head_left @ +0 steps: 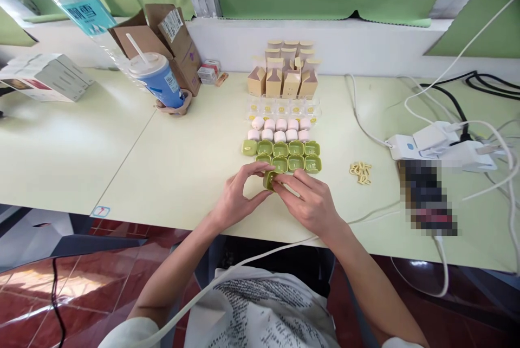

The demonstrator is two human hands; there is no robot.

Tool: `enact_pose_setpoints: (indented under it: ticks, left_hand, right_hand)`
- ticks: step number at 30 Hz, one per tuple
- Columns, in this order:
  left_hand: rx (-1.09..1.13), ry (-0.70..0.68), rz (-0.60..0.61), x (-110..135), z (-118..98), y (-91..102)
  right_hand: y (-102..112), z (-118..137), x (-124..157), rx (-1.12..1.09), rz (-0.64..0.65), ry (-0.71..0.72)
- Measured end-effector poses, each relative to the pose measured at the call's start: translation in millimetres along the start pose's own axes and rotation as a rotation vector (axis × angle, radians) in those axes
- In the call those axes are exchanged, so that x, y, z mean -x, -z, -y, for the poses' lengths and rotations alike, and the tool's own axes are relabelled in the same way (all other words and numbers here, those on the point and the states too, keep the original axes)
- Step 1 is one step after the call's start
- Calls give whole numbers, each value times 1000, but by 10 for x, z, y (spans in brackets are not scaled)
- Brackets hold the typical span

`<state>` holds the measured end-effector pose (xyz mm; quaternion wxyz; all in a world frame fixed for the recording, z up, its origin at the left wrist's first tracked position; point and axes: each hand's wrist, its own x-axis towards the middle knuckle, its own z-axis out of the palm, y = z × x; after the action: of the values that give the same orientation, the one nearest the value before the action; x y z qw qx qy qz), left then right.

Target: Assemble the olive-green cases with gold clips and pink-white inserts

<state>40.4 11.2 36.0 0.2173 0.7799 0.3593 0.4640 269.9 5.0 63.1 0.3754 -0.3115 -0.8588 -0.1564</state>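
At table edge, both hands' grip pinching green case (268, 180), L hand (235, 199), R hand (311, 201), contents unseen.

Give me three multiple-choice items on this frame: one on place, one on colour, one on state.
1. Where does the small yellow pile lie?
A. right of the green cases
B. inside the cardboard box
C. on the floor

2. What colour is the case held between the hands?
A. pink
B. green
C. blue

3. How do the left hand and right hand stand?
A. both flat on the table
B. one raised overhead
C. both pinching one case at the table's near edge

Key: 1 A, the pile sits on the table right of the green cases. 2 B, it matches the green rows. 3 C, fingers of both close on it.
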Motion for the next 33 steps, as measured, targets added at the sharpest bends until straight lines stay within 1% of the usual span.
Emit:
enact_pose_setpoints:
  ticks: [5,8,12,15,21,24,29,33]
  left_hand:
    - [-13,-10,3,-14,-16,12]
    - [-12,-24,27,-10,-26,11]
    - [-17,-45,57,2,-38,5]
    - [-16,-38,59,1,-39,4]
    - [-12,-44,42,-14,-19,21]
    - [44,-23,25,-18,-6,40]
    - [260,49,19,-23,1,44]
    - [336,94,22,-22,-9,38]
  right_hand:
    - [52,9,-4,79,34,44]
    - [77,-3,-8,62,55,90]
    - [61,-13,-10,-41,11,45]
    - [44,-14,-10,-74,-6,25]
    - [57,6,-12,39,19,55]
    - [53,10,0,6,34,53]
    - [18,0,31,-115,11,-25]
    - [-8,21,24,-95,-6,-34]
